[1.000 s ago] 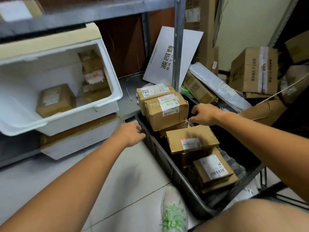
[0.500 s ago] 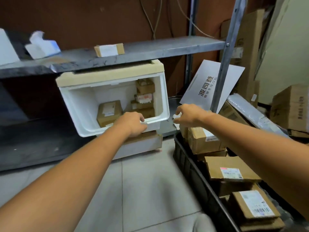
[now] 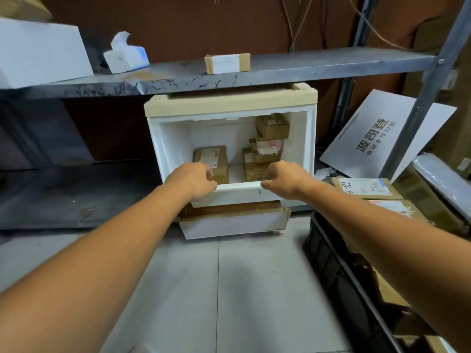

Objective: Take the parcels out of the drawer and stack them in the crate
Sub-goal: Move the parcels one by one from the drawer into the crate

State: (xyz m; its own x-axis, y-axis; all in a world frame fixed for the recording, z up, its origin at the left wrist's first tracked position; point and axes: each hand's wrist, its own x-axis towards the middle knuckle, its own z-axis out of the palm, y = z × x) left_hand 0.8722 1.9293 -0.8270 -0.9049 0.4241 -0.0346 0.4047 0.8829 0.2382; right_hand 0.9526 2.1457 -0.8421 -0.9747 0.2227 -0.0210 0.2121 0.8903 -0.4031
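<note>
A white plastic drawer (image 3: 237, 186) with a beige top stands tilted open under the metal shelf. Inside it, one brown parcel (image 3: 210, 156) lies at the left and a stack of brown parcels (image 3: 270, 143) stands at the right. My left hand (image 3: 196, 182) has its fingers curled over the drawer's front rim, right by the left parcel. My right hand (image 3: 283, 179) is curled over the same rim in front of the stack. The black crate (image 3: 328, 253) sits on the floor at the right, with labelled parcels (image 3: 367, 187) in it.
On the grey shelf (image 3: 305, 70) above lie a small parcel (image 3: 226, 62), a tissue pack (image 3: 126, 56) and a white box (image 3: 38, 52). A second drawer (image 3: 234, 222) sits below the open one. A white printed board (image 3: 382, 138) leans behind the shelf post (image 3: 430, 90).
My view swung left from the crate to the drawer. Both hands left the crate's parcels and moved onto the drawer's front rim.
</note>
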